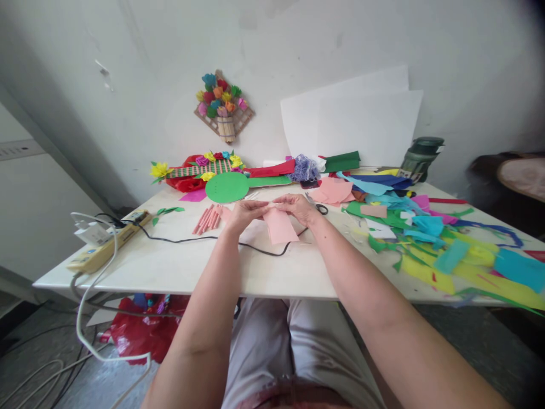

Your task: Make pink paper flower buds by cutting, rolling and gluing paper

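Both hands, left hand point(243, 213) and right hand point(300, 208), pinch the top edge of a pink paper sheet point(279, 226) with pressed fingers. Its long axis runs away from the person, hanging toward the worktop point(179, 264), bare nearer; black cable point(187, 240) crosses beneath.

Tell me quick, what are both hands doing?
Left hand: shut, pinching the pink paper.
Right hand: shut, pinching the same pink paper's top edge.
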A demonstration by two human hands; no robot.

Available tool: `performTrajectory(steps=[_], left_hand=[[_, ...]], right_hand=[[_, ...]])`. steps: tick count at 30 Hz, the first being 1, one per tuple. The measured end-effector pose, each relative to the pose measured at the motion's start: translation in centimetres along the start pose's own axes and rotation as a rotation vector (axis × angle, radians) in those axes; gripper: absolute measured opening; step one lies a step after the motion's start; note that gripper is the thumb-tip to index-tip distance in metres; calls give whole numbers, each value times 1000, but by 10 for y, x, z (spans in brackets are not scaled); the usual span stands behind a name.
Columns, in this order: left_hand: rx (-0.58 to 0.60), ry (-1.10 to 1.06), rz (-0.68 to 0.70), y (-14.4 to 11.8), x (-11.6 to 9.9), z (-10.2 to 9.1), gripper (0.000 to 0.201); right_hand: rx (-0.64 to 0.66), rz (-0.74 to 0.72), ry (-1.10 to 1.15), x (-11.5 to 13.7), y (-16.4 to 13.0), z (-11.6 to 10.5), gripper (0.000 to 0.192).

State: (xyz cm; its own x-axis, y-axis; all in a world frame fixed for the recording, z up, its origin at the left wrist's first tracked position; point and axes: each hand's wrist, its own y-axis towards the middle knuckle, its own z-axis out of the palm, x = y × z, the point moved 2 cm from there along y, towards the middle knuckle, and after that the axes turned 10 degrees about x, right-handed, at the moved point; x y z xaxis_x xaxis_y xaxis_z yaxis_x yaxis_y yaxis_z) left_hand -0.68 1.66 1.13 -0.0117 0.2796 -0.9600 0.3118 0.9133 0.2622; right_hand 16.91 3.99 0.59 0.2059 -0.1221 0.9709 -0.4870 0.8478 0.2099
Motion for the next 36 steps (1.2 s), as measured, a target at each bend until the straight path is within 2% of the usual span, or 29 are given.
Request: performTrajectory(steps=[11,21,31,36], left_hand=[[11,41,11,0,-1,-1,39],[9,14,46,3,6,-5,34],[39,66,49,3,5,-4,34],[43,87,38,2,3,-4,38]], right_hand=[[-4,5,-46,0,1,-1,28],[3,10,33,2,-1,1,26],[-12,121,54,1,-3,1,29],[-12,106,47,0,-2,-1,27]])
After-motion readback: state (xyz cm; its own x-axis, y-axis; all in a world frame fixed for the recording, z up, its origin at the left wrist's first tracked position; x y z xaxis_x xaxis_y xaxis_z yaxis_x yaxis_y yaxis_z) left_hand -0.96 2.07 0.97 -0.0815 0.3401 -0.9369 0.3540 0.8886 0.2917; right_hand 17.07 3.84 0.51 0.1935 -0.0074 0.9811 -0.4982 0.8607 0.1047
